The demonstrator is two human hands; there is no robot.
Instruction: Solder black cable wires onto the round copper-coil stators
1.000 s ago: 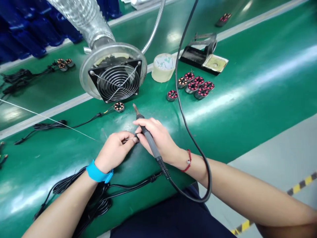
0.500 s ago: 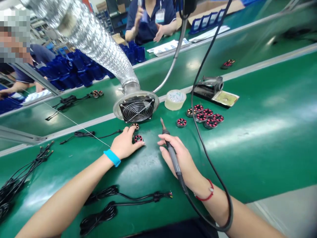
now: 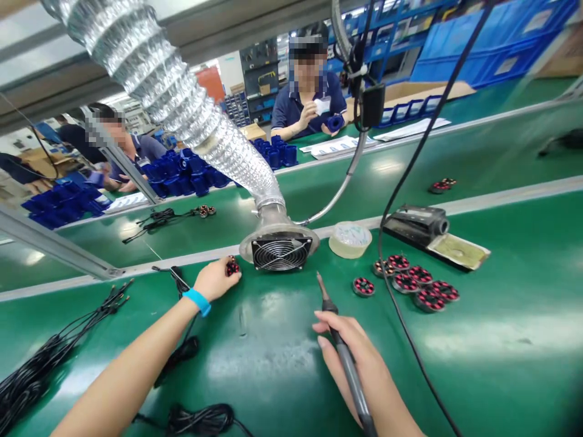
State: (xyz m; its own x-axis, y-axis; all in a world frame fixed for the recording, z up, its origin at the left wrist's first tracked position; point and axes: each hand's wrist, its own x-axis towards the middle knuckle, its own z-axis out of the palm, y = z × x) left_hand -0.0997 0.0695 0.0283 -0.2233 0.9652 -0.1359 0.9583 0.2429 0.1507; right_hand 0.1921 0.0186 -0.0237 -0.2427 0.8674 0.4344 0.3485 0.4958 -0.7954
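Note:
My left hand [image 3: 217, 278], with a blue band at the wrist, is closed around a round red-and-black coil part [image 3: 232, 266] on the green bench [image 3: 273, 358], left of the fan [image 3: 281, 254]. A second part may be under its fingers; this is hidden. In my right hand [image 3: 353, 349] is a soldering iron [image 3: 345, 358], its tip pointing up and away, touching nothing. To the right of the iron's tip lies a single coil part [image 3: 364, 286], with a group of several coil parts [image 3: 419, 275] beyond it.
A silver duct [image 3: 218, 133] hangs down to the fan. Behind stand a tape roll [image 3: 350, 240] and an iron stand [image 3: 423, 221]. Black cables [image 3: 59, 343] lie at the left and near edge. A dark cord crosses the right side. People sit across the bench.
The view has tilted up and shifted. My left hand has moved left, away from the fan, with the coil part. My right hand still holds the iron.

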